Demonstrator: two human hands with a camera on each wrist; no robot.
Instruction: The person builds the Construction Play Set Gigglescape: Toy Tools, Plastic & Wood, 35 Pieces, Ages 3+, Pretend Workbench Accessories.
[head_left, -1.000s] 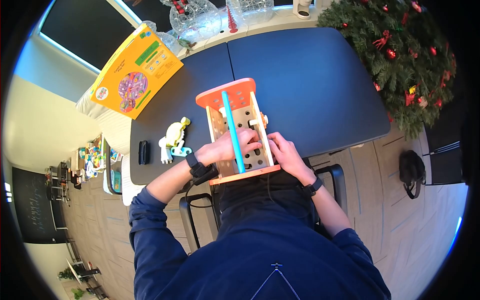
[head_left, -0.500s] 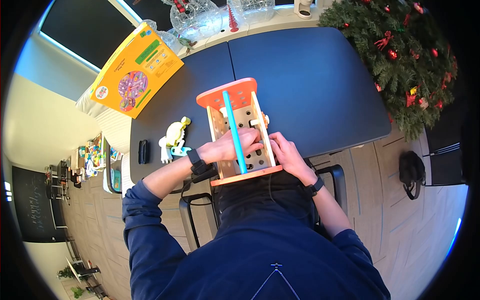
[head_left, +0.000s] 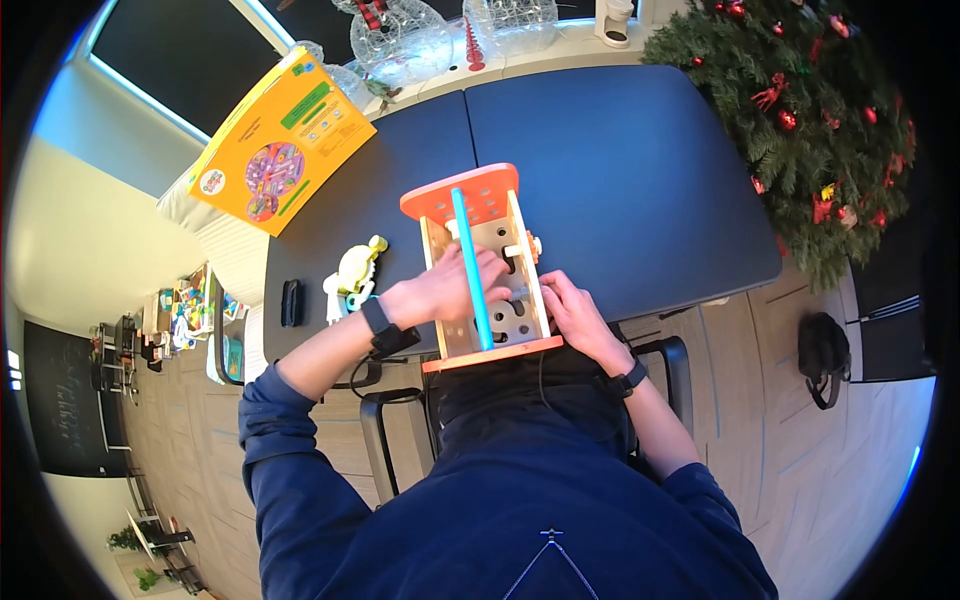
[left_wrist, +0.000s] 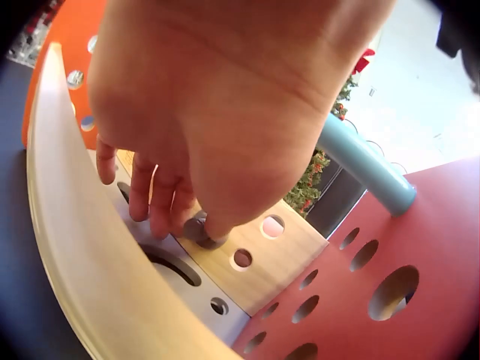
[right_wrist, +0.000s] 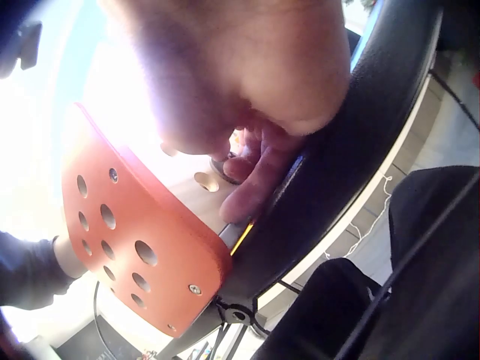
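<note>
A wooden toy toolbox [head_left: 472,349] with orange ends and a blue rod handle [head_left: 471,265] sits at the table's near edge. My left hand [head_left: 462,283] reaches under the rod into the box. Its thumb and index finger pinch a grey peg [left_wrist: 201,231] at the inner side of the right wall, while the other fingers hang spread over the grey, slotted floor [left_wrist: 214,289]. Outside that wall, my right hand [head_left: 578,316] curls its fingers around a dark round piece [right_wrist: 225,168], mostly hidden by the fingers. An orange-and-wood fastener [head_left: 530,247] sticks through the same wall farther up.
Left of the box lie a yellow-and-white toy piece [head_left: 356,272] and a small black case [head_left: 291,302]. A yellow carton [head_left: 282,140] stands at the back left. A decorated tree [head_left: 790,130] rises beyond the table's right side.
The left hand has drawn slightly back from the right wall and its fingers have spread, so the grey peg now shows. The right hand stays about where it was.
</note>
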